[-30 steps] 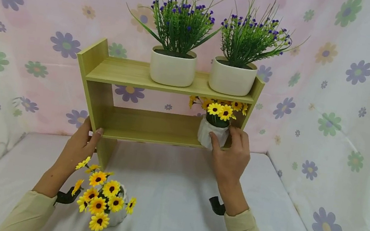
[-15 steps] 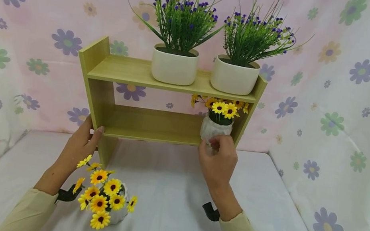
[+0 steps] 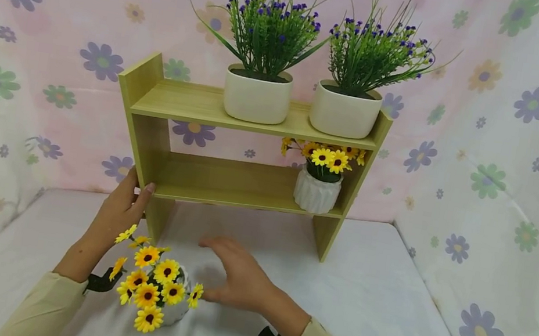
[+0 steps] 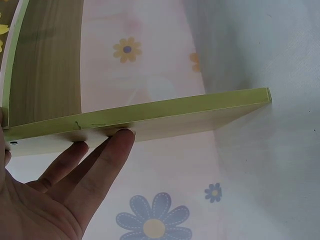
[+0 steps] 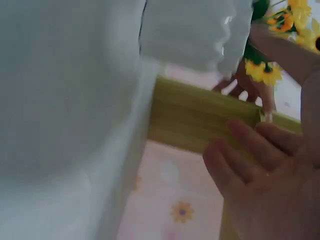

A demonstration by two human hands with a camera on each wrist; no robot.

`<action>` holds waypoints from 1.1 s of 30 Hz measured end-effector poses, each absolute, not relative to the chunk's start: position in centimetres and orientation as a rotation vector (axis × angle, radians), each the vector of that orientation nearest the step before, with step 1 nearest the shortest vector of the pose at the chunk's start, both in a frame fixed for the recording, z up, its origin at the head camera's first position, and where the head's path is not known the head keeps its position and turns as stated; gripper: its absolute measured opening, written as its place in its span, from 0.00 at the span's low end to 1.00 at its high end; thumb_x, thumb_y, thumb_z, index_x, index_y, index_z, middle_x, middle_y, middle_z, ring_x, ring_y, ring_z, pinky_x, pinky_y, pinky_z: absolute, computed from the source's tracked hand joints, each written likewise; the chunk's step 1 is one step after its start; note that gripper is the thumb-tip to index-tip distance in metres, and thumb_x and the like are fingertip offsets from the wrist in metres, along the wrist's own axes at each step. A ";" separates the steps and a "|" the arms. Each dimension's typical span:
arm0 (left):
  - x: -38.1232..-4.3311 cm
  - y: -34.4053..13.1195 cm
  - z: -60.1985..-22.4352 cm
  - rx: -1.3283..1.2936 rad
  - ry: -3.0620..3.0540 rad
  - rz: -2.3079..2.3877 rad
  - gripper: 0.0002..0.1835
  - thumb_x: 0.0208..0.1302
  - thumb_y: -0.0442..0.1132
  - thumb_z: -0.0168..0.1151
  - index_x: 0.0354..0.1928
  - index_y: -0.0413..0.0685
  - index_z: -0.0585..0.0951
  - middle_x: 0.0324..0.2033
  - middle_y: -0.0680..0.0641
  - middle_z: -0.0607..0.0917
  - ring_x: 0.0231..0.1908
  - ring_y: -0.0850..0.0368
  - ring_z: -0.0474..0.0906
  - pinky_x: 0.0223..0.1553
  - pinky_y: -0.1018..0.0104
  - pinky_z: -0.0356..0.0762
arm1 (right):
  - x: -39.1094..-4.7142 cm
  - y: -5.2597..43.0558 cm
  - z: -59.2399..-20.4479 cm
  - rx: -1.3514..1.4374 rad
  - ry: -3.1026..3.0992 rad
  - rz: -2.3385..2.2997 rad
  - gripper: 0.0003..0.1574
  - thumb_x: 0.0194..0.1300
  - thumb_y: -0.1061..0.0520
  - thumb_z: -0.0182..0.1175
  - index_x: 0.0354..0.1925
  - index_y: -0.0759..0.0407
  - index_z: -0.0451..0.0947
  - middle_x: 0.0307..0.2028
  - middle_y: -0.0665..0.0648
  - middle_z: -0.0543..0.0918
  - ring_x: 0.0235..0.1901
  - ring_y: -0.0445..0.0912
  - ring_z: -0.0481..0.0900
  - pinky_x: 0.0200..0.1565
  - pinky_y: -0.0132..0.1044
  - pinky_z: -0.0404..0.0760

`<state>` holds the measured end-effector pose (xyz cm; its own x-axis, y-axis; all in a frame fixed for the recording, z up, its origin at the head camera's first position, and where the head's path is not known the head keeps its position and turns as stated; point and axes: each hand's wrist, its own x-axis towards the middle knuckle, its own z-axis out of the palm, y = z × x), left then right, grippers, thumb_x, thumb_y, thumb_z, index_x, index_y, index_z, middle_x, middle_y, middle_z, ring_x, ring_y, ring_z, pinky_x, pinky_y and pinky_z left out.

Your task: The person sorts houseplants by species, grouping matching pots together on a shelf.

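My left hand (image 3: pixel 120 206) holds the left side panel of a light wooden shelf (image 3: pixel 237 204), thumb at its front edge. In the left wrist view the fingers (image 4: pixel 107 167) touch the panel's outer face. My right hand (image 3: pixel 246 279) is just right of a pot of yellow flowers (image 3: pixel 149 290) on the table, thumb and fingers spread apart. The right wrist view shows this hand empty, with the white ribbed pot (image 5: pixel 190 35) close by. A second pot of yellow flowers (image 3: pixel 317 192) stands upright at the right end of the lower board.
Two cream planters (image 3: pixel 256 98) with purple-flowered grass stand on the top board, the other planter (image 3: pixel 345 112) at its right end. A white cloth covers the table (image 3: pixel 356 323). Flower-patterned curtain (image 3: pixel 465 134) surrounds the back and sides.
My right hand has let go of the yellow flower pot on the lower board and moved down and left to the pot on the table. My left hand stays on the shelf.
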<state>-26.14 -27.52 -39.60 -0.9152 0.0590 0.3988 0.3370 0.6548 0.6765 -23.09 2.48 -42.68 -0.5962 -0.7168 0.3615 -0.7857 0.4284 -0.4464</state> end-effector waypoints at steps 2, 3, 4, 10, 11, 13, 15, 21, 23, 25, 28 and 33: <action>-26.2 -27.5 -39.6 -0.317 -2.528 -1.147 0.37 0.79 0.53 0.43 0.80 0.68 0.36 0.73 0.33 0.58 0.56 0.23 0.73 0.32 0.42 0.85 | -22.9 1.8 -42.9 1.465 -2.685 0.915 0.62 0.49 0.37 0.77 0.75 0.42 0.57 0.71 0.41 0.64 0.71 0.39 0.61 0.69 0.43 0.68; -26.2 -27.5 -39.6 -0.320 -2.526 -1.149 0.37 0.79 0.53 0.43 0.80 0.68 0.36 0.73 0.33 0.58 0.56 0.23 0.73 0.32 0.41 0.85 | -22.9 1.4 -43.0 1.507 -2.728 0.937 0.66 0.48 0.34 0.77 0.76 0.41 0.54 0.72 0.40 0.62 0.72 0.38 0.60 0.70 0.42 0.67; -26.2 -27.5 -39.6 -0.323 -2.523 -1.154 0.37 0.79 0.53 0.43 0.80 0.69 0.36 0.73 0.33 0.58 0.56 0.23 0.73 0.32 0.41 0.85 | -22.9 0.9 -43.1 1.546 -2.758 0.955 0.68 0.47 0.32 0.76 0.77 0.40 0.51 0.73 0.40 0.61 0.72 0.38 0.59 0.70 0.41 0.67; -26.2 -27.5 -39.6 -0.317 -2.519 -1.161 0.37 0.79 0.53 0.43 0.79 0.70 0.36 0.73 0.33 0.59 0.56 0.23 0.73 0.32 0.41 0.85 | -23.3 -1.0 -43.5 1.719 -2.787 1.114 0.64 0.48 0.35 0.76 0.75 0.43 0.55 0.69 0.40 0.66 0.64 0.32 0.68 0.64 0.29 0.71; -26.2 -27.5 -39.6 -0.313 -2.523 -1.159 0.37 0.79 0.53 0.42 0.80 0.69 0.36 0.73 0.33 0.59 0.56 0.23 0.73 0.32 0.41 0.85 | -23.4 -1.2 -43.6 1.733 -2.776 1.138 0.61 0.49 0.37 0.77 0.74 0.44 0.57 0.67 0.39 0.68 0.61 0.31 0.70 0.62 0.28 0.72; -26.1 -27.4 -39.6 -0.308 -2.527 -1.160 0.37 0.79 0.53 0.43 0.80 0.69 0.36 0.73 0.33 0.59 0.56 0.23 0.73 0.33 0.41 0.85 | -23.5 -1.5 -43.8 1.744 -2.742 1.125 0.56 0.50 0.39 0.77 0.71 0.46 0.61 0.63 0.38 0.72 0.58 0.30 0.72 0.61 0.26 0.72; -26.1 -27.4 -39.6 -0.307 -2.530 -1.160 0.37 0.79 0.53 0.43 0.80 0.69 0.36 0.73 0.33 0.59 0.56 0.23 0.73 0.33 0.41 0.85 | -23.7 -1.7 -44.0 1.732 -2.707 1.117 0.52 0.51 0.41 0.77 0.68 0.47 0.64 0.59 0.39 0.75 0.56 0.30 0.73 0.59 0.25 0.73; -26.2 -27.5 -39.7 -0.312 -2.531 -1.133 0.37 0.80 0.52 0.43 0.80 0.68 0.36 0.72 0.32 0.60 0.54 0.25 0.76 0.32 0.42 0.86 | -23.8 -1.9 -45.0 1.720 -2.602 1.174 0.47 0.54 0.42 0.76 0.66 0.49 0.66 0.58 0.42 0.76 0.55 0.31 0.75 0.56 0.22 0.74; -26.2 -27.6 -39.7 -0.315 -2.531 -1.128 0.37 0.80 0.51 0.43 0.80 0.67 0.37 0.72 0.32 0.60 0.54 0.25 0.76 0.32 0.42 0.86 | -23.8 -2.0 -45.2 1.715 -2.578 1.219 0.46 0.54 0.42 0.75 0.66 0.49 0.66 0.58 0.42 0.76 0.55 0.30 0.75 0.54 0.21 0.75; -26.3 -27.6 -39.8 -0.317 -2.530 -1.128 0.37 0.80 0.51 0.43 0.80 0.66 0.37 0.72 0.32 0.60 0.54 0.24 0.75 0.32 0.42 0.86 | -23.7 -2.0 -45.4 1.701 -2.570 1.251 0.46 0.54 0.42 0.75 0.66 0.49 0.66 0.58 0.41 0.76 0.55 0.29 0.75 0.53 0.20 0.75; -26.3 -27.6 -39.8 -0.316 -2.530 -1.132 0.37 0.80 0.51 0.43 0.80 0.65 0.37 0.72 0.32 0.60 0.55 0.23 0.74 0.32 0.42 0.86 | -23.6 -2.1 -45.6 1.675 -2.579 1.263 0.47 0.54 0.41 0.75 0.66 0.49 0.66 0.57 0.41 0.77 0.54 0.28 0.75 0.51 0.19 0.75; -26.2 -27.5 -39.8 -0.315 -2.528 -1.138 0.37 0.80 0.51 0.43 0.80 0.65 0.37 0.72 0.32 0.60 0.56 0.23 0.74 0.32 0.42 0.86 | -23.5 -2.2 -45.8 1.630 -2.602 1.274 0.47 0.53 0.41 0.75 0.66 0.49 0.67 0.57 0.40 0.78 0.53 0.29 0.76 0.51 0.18 0.75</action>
<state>-26.21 -27.52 -39.78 -0.9141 0.0578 0.4014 0.3388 0.6527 0.6776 -23.49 -2.25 -45.77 -0.5064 -0.8310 0.2302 -0.6915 0.2319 -0.6841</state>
